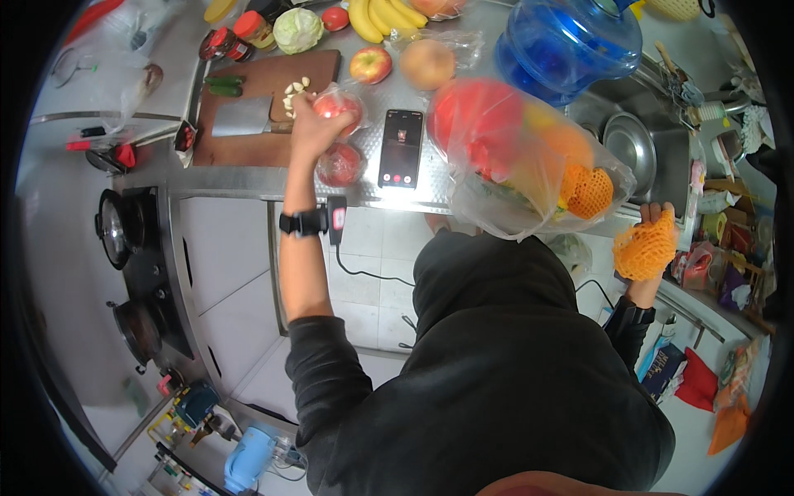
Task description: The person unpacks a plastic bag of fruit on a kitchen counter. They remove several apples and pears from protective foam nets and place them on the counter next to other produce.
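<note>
My left hand (315,131) is closed around a red apple in clear plastic wrap (338,106), at the right edge of a brown cutting board (248,146). A second wrapped red fruit (339,165) sits just nearer to me. Beside my hand on the board are peeled garlic cloves (289,102), a cleaver (242,116) and cut green cucumber pieces (225,85). At the sink's front edge, my right hand (655,212) grips an orange foam fruit net (645,249); whether fruit is inside cannot be seen. Left of it lies a clear plastic bag (496,208) of red and orange produce.
A smartphone (401,149) lies between the wrapped fruit and the bag. Behind stand an apple (370,65), bananas (378,18), a cabbage (298,30) and a blue water jug (567,53). The sink (671,149) holds a metal bowl (628,149). A stove (164,260) is at left.
</note>
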Available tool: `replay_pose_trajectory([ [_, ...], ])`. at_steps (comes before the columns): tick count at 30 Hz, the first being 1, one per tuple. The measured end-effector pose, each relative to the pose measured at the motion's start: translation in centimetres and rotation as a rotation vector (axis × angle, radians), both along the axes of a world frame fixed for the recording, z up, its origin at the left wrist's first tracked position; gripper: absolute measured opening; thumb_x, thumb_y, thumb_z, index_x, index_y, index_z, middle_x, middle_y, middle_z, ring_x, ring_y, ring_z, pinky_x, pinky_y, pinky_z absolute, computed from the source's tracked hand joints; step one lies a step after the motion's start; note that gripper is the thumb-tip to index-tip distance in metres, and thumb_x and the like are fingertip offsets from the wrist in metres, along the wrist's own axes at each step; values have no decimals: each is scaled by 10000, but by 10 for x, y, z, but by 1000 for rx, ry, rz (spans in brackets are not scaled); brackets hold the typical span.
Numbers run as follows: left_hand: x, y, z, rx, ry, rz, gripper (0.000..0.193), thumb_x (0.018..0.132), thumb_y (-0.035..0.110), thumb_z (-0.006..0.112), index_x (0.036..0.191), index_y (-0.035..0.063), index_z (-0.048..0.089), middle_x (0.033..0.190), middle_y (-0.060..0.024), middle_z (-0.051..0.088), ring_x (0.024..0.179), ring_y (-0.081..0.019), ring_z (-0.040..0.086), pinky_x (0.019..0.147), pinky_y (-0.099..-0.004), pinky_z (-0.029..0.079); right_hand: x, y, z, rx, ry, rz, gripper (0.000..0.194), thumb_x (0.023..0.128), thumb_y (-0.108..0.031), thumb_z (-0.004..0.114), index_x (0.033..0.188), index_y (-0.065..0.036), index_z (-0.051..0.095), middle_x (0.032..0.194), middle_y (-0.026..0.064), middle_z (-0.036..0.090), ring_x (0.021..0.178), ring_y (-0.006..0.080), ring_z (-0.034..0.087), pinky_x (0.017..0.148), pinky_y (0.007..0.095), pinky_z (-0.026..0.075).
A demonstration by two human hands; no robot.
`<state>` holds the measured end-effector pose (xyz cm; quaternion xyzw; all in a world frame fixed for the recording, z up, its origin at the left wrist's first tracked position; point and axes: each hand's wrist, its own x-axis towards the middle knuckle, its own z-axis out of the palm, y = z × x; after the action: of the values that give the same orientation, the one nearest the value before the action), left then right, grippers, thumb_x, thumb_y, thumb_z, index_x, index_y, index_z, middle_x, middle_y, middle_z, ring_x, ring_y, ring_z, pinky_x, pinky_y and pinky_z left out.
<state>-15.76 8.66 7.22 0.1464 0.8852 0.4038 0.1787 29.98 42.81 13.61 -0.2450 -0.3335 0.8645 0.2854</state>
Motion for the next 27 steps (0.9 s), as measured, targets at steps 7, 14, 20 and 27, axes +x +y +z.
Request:
replay_pose_trajectory([
  [7, -13, 59, -18, -859, 238, -298, 772, 553, 498, 745, 1175, 119, 489, 1118, -231, 557, 995, -371, 587, 811, -407, 502, 14, 0, -11, 61, -48, -122, 136, 901, -216, 486, 882, -89, 439, 775, 34, 362, 741, 173, 320, 677, 282, 331],
  [14, -15, 68, -13, -942, 245, -351, 749, 656, 516, 724, 1258, 149, 473, 1138, -195, 560, 1031, -345, 576, 849, -406, 479, 11, -11, -2, 95, -170, -211, 232, 886, -230, 521, 1024, -57, 451, 868, 60, 449, 809, 185, 407, 697, 300, 390],
  [20, 103, 51, 110, 464, 331, -313, 393, 716, 176, 739, 1046, 52, 566, 892, -98, 586, 834, -246, 574, 716, -345, 458, 6, -17, 9, 289, -269, -155, 310, 860, -216, 555, 1090, -32, 458, 898, 94, 517, 828, 172, 515, 703, 267, 462],
  [27, 233, 111, 99, 366, -919, -1383, 581, 870, 271, 617, 1361, 78, 371, 1096, -92, 594, 973, -274, 608, 822, -339, 496, -38, -24, 32, 519, 51, 31, 291, 785, -186, 600, 999, -9, 514, 1004, 128, 512, 962, 224, 511, 848, 312, 434],
])
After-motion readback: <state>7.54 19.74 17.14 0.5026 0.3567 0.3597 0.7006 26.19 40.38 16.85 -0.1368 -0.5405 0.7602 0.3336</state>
